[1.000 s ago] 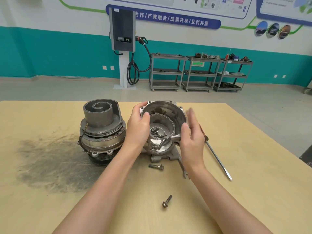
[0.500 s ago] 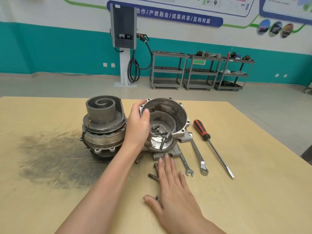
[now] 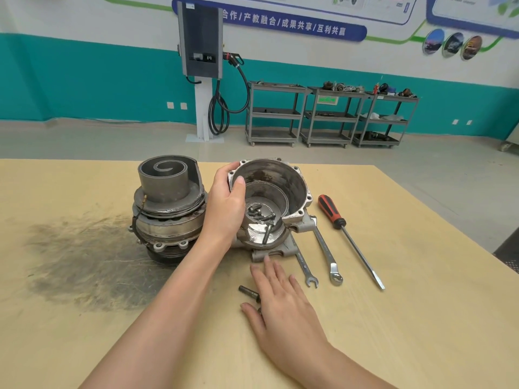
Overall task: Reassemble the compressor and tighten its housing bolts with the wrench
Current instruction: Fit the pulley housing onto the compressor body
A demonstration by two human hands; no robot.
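The compressor body [image 3: 168, 211] with its spiral scroll on top stands at the table's left centre. Beside it on the right sits the open aluminium housing [image 3: 283, 189], tilted toward me, with several bolts [image 3: 259, 213] lying inside. My left hand [image 3: 224, 206] grips the housing's left rim, thumb inside. My right hand [image 3: 280, 301] lies flat with straight fingers on the table in front of the housing, next to a loose bolt [image 3: 248, 293]. Two wrenches [image 3: 325, 251] lie right of the housing, one partly under it.
A red-handled screwdriver [image 3: 348, 240] lies right of the wrenches. A dark grease smear [image 3: 84, 262] covers the wooden table [image 3: 421, 318] on the left. Across the floor stand a charging post [image 3: 200, 51] and grey tool carts [image 3: 328, 116].
My right hand left the housing's right side and came down flat onto the table near the loose bolts. The wrenches and screwdriver came into full view. My left hand kept its hold on the rim.
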